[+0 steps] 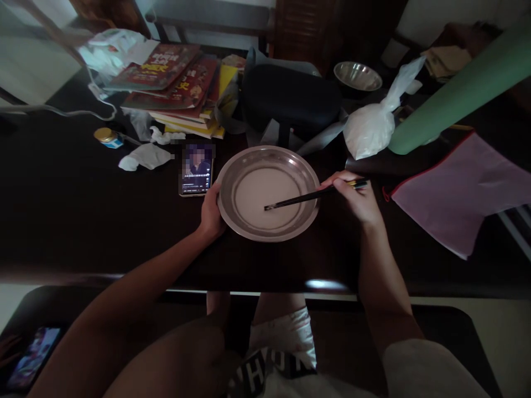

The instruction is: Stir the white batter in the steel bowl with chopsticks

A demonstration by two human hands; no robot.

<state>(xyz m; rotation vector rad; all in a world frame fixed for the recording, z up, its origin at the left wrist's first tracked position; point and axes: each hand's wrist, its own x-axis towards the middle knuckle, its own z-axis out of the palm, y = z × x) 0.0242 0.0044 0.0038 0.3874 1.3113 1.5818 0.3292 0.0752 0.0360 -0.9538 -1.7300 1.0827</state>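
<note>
A round metal basin (269, 234) stands on the dark table, with a smooth whitish liquid (261, 188) in its bottom. My left hand (212, 211) grips the basin's left rim; most of its fingers are hidden behind the wall. My right hand (357, 196) is closed around black chopsticks (305, 197) with decorated ends, beside the basin's right rim. The chopsticks slant down to the left, and their tips reach the whitish liquid. Whether my right fingertips also touch the rim, I cannot tell.
Left of the basin lies a lit phone (197, 171), near crumpled tissue (147, 156) and a gold-lidded jar (108, 137). Stacked books (174, 99), a black case (290, 99) and a smaller metal bowl (359, 77) stand behind. A tied white bag (369, 130), green roll (456, 94) and pink pouch (460, 193) are right.
</note>
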